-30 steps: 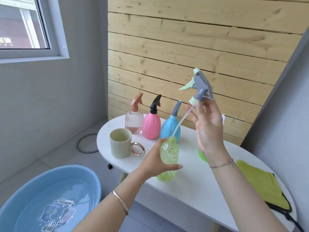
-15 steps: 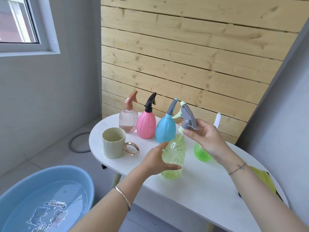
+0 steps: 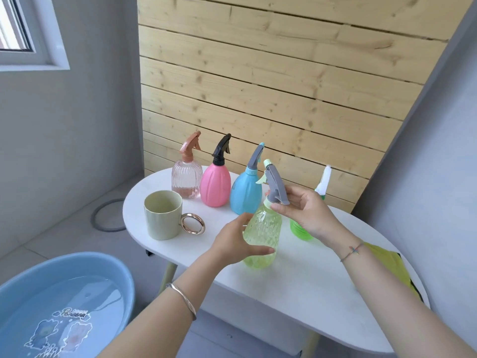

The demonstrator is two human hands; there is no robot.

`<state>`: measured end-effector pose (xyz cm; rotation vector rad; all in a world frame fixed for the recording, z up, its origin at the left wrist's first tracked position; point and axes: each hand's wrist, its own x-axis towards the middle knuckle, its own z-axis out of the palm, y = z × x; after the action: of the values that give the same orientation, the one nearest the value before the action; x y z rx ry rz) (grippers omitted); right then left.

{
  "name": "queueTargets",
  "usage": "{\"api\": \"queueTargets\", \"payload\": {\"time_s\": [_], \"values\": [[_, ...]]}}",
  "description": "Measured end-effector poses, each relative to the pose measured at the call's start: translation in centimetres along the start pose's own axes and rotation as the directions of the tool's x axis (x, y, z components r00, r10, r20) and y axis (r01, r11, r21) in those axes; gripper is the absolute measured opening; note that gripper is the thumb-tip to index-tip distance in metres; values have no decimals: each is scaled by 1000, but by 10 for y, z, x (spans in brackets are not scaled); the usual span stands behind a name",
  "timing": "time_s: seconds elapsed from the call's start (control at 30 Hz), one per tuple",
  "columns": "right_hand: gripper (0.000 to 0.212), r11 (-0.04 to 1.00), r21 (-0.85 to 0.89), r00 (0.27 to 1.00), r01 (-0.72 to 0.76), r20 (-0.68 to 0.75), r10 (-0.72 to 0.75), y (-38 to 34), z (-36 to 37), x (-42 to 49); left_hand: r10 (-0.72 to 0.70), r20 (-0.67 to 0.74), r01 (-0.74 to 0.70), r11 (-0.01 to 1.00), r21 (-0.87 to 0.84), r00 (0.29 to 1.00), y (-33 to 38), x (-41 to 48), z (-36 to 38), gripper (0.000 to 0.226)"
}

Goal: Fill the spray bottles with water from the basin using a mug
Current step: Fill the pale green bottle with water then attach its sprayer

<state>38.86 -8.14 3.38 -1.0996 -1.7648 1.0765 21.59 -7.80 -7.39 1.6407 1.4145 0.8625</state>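
Noted at the middle of the white tabletop [image 3: 296,293]: yellow-green spray bottle [image 3: 263,233], upright, long axis vertical, base flat on the surface. Gripped round the left side of its belly by the left hand [image 3: 233,244], coming in from the near left. Topped by a grey trigger head [image 3: 275,188] with a pale green nozzle pointing left, set straight over the neck and in line with the bottle's axis. Pinched at collar and rear by the right hand [image 3: 307,213], reaching in from the right. Cannot tell whether threaded home or only resting on the neck. Judged the step in hand to be a twist of head against body, so dependent on keeping head and neck coaxial, with the body steadied from the left. Right hand nearer the head, left nearer the body; both clamped, neither free for the mug. Body translucent and pebbled, probably slippery if wet; water level inside not readable. Further left on the tabletop, apart from the bottle: pale green mug [image 3: 163,218], upright, gold ring handle to the right. Along the far edge, left to right: clear pink ribbed bottle [image 3: 186,180], opaque pink bottle [image 3: 215,186], blue bottle [image 3: 245,192], all with heads on. Just beyond the right hand, a darker green bottle [image 3: 300,229], partly hidden. On the floor at near left: blue basin [image 3: 129,285] holding water. At the right edge of the tabletop, a yellow cloth [image 3: 389,262].
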Motion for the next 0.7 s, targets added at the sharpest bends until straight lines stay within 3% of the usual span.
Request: {"api": "queueTargets", "payload": {"time_s": [0.33,0.53,0.7], "values": [[31,999,27,1000,25,-12,-24,8,1,-1,-7,12,7,1000,3,1000,2,-3,0,86],[29,995,90,998,38,-57,-33,14,5,-1,-7,5,7,1000,-1,1000,3,-6,0,106],[26,996,53,996,70,-67,-66,12,8,-4,-14,6,14,1000,6,1000,4,-7,-1,100]]}}
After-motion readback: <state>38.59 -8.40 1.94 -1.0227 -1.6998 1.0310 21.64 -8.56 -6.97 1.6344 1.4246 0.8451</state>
